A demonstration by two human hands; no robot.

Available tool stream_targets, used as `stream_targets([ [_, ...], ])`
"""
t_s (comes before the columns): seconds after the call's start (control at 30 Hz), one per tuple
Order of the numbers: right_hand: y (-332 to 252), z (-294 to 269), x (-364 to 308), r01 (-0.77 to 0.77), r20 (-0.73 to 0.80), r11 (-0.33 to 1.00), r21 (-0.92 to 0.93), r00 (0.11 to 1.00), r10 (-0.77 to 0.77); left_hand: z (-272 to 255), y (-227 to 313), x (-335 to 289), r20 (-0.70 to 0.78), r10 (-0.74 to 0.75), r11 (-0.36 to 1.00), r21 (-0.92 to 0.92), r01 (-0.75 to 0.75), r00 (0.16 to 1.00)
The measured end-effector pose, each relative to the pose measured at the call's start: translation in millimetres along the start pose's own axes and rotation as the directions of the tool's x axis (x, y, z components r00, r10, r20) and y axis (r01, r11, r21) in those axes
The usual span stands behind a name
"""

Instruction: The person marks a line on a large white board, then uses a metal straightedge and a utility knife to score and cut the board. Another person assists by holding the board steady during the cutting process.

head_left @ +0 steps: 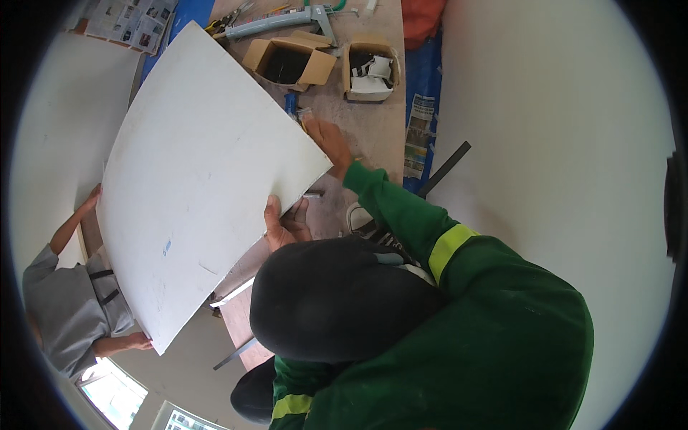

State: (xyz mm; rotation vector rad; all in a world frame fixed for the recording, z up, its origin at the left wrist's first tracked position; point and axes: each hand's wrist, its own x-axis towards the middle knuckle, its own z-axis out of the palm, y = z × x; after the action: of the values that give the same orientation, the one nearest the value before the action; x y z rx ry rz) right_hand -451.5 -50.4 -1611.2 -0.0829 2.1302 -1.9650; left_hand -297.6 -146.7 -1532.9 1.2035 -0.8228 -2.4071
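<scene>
A large white board [193, 165] slants across the left and middle of the view. My left hand [288, 223] is closed on its near right edge, thumb on the top face and fingers curled at the side. At the board's right corner, my right hand [331, 147] is closed at the edge; its fingertips are partly hidden there. Just past those fingers lies a small blue-handled tool [290, 104]. A co-worker in a grey shirt [68, 304] grips the board's far left side with two hands, one higher and one at the lower corner.
Beyond the board, an open cardboard box [315, 70] and a second box with white scraps [371, 84] stand on the brown work surface [351, 118]. A grey caulking gun [276, 24] lies behind them. My bent dark-clad knee [337, 301] is below the board; a white wall [552, 129] rises on the right.
</scene>
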Motion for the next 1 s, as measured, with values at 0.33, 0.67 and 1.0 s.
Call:
stream_targets([
  [0.33, -1, -12, -13, -0.035, 0.107, 0.995, 0.094, 0.994, 0.025, 2, 2, -6, -0.099, -0.019, 0.999, 0.026, 0.022, 0.995],
  [0.67, 9, -7, -27, 0.136, 0.058, 0.976, 0.173, 0.987, -0.147, -20, -4, -6, -0.157, -0.083, 0.983, 0.148, 0.107, 0.984],
  [1.0, 8, -22, -46, 0.421, 0.126, 0.907, -0.030, 0.901, -0.414, -21, 0, -20, -0.112, -0.119, 0.985, 0.114, 0.132, 0.987],
])
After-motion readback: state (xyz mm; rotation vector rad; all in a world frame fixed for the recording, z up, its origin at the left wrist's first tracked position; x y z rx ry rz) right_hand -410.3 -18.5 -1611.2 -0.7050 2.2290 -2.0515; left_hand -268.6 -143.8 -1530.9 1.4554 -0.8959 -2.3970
